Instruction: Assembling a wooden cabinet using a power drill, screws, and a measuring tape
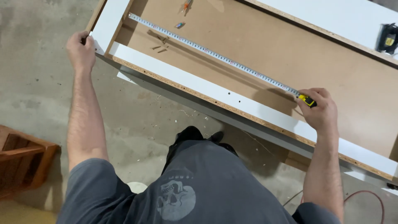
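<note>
Head view: I measure a cabinet (232, 99).
Left hand (81, 49): grips the cabinet's corner.
Right hand (319, 108): closed on tape measure (307, 100).
Tape (215, 54): pulled across the cabinet's back board.
Left: no mark made.

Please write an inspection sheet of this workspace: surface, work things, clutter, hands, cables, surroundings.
Surface: brown back panel inside a white-edged cabinet frame with a raw chipboard edge.
Job's things: tape measure, its tape stretched across the panel.
Clutter: loose screws, small screwdriver, black and yellow power tool.
Grippers: left hand grips the frame corner; right hand holds the tape measure.
Cables: red cord on the floor.
Surroundings: concrete floor, wooden stool.
</note>
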